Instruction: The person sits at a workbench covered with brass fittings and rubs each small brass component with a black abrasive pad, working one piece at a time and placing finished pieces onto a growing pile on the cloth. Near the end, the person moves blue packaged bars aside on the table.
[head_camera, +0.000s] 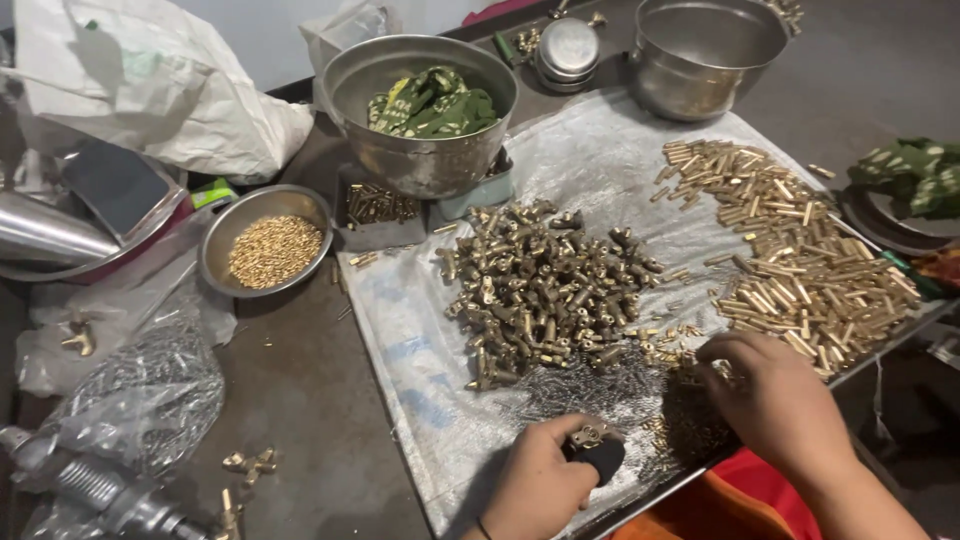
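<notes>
Frankly, much of what I see is cut off or too small to read. My left hand (540, 480) is curled shut around a small dark holder (601, 458), with a brass fitting (586, 434) sitting on top of it; how the fitting seats in the holder I cannot tell. My right hand (775, 395) lies palm down, fingers bent onto a scatter of thin grey metal pins (600, 385) beside it, but the fingertips hide whatever they pinch, so I cannot say if anything is gripped. Both wrists run off the bottom edge.

On the crinkled, translucent plastic sheet (600, 160) sits a dull heap of knobbly brass fittings (545, 290), and further right a brighter spread of smooth brass tubes (800, 250). A large dented steel bowl (420, 160) holds green patterned cloth (435, 105). A shallow steel dish (225, 235) to the left is filled with tiny golden pieces, too fine to identify. A second steel pot (700, 50) is cropped by the top edge.
</notes>
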